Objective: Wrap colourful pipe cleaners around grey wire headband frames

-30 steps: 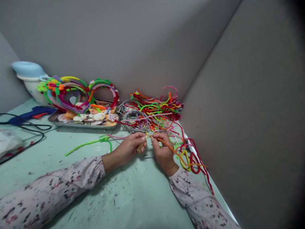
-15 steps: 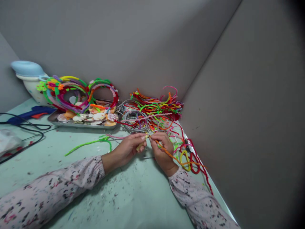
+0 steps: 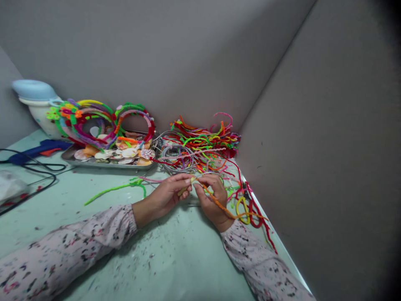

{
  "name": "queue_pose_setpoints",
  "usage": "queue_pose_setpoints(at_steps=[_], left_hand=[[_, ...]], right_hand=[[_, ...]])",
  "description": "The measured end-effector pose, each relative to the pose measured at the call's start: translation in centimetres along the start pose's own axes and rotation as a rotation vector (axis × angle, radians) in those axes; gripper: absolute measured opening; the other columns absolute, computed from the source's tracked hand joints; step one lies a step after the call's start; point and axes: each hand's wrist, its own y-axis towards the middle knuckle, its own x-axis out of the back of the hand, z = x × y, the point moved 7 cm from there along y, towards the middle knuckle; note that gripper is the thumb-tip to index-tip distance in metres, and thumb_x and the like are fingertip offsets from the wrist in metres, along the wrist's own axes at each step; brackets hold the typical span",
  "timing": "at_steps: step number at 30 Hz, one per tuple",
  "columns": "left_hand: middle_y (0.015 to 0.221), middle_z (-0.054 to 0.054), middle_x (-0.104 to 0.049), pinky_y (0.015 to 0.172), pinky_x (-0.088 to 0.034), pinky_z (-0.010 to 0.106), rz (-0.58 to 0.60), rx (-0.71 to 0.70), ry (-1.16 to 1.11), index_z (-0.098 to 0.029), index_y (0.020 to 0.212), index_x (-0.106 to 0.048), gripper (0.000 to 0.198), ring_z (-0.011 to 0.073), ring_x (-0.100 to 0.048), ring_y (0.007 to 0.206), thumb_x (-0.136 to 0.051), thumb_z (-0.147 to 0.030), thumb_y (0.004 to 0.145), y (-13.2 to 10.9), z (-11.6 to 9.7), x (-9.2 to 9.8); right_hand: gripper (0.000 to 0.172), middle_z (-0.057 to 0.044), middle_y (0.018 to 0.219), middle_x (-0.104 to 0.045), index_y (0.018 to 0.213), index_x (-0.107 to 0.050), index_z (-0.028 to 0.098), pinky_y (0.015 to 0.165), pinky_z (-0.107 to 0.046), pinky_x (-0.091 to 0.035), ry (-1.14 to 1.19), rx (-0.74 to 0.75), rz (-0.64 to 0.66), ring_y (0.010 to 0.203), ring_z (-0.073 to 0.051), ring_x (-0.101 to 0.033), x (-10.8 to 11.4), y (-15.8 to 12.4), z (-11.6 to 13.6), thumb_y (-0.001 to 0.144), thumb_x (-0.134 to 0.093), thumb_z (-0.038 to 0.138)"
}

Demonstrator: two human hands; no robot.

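Just above the table, my left hand (image 3: 167, 194) is closed round a small yellowish piece (image 3: 183, 190), whose kind I cannot make out. Its upper end shows at the left thumb tip. Close beside it, my right hand (image 3: 214, 202) pinches an orange pipe cleaner (image 3: 221, 205) between thumb and forefinger. One end of the pipe cleaner meets the yellowish piece between the hands; the long tail runs over the right wrist toward the scissors (image 3: 242, 210). The fingertips partly hide where the two pieces meet.
Behind the hands lie coiled grey wire (image 3: 175, 159) and a heap of coloured pipe cleaners (image 3: 203, 138). A metal tray (image 3: 103, 165) holds shells and fuzzy headbands (image 3: 134, 109). Further left are a blue glue gun (image 3: 40, 150), black cable (image 3: 46, 171) and a light-blue-lidded container (image 3: 34, 90). Walls stand behind and right.
My right thumb has shifted slightly at the join between the orange pipe cleaner and the yellowish piece. The pipe cleaner's tail has moved a little left. My left hand keeps its grip.
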Motion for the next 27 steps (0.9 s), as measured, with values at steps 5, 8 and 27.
queue_pose_setpoints(at_steps=[5,8,27], left_hand=[[0.071,0.000,-0.059,0.052,-0.040,0.013,-0.049,-0.057,0.079,-0.015,0.097,-0.068,0.019,0.0041,-0.052,0.056,-0.070,-0.019,0.078,-0.1,-0.7,0.1],[0.072,-0.001,-0.058,0.052,-0.038,0.014,-0.066,-0.091,0.126,-0.016,0.096,-0.068,0.018,0.0046,-0.051,0.057,-0.068,-0.019,0.079,-0.1,-1.2,0.1],[0.060,-0.004,-0.051,0.051,-0.032,0.020,-0.148,-0.238,0.430,-0.017,0.094,-0.067,0.018,0.0080,-0.043,0.054,-0.066,-0.028,0.079,-0.6,-2.7,-0.1]], right_hand=[[0.016,-0.004,0.089,-0.063,0.095,-0.059,0.021,0.076,-0.033,-0.052,-0.015,-0.016,-0.002,0.087,-0.017,-0.061,0.0,-0.1,-0.1,0.082,-0.064,0.013],[0.014,-0.004,0.089,-0.063,0.094,-0.059,0.022,0.075,-0.033,-0.052,-0.016,-0.006,0.013,0.086,-0.017,-0.061,-0.1,-0.1,-0.2,0.083,-0.063,0.013],[0.014,-0.005,0.089,-0.064,0.096,-0.060,0.022,0.077,-0.035,-0.053,-0.046,0.034,0.006,0.087,-0.018,-0.062,0.1,0.1,0.1,0.084,-0.062,0.014]])
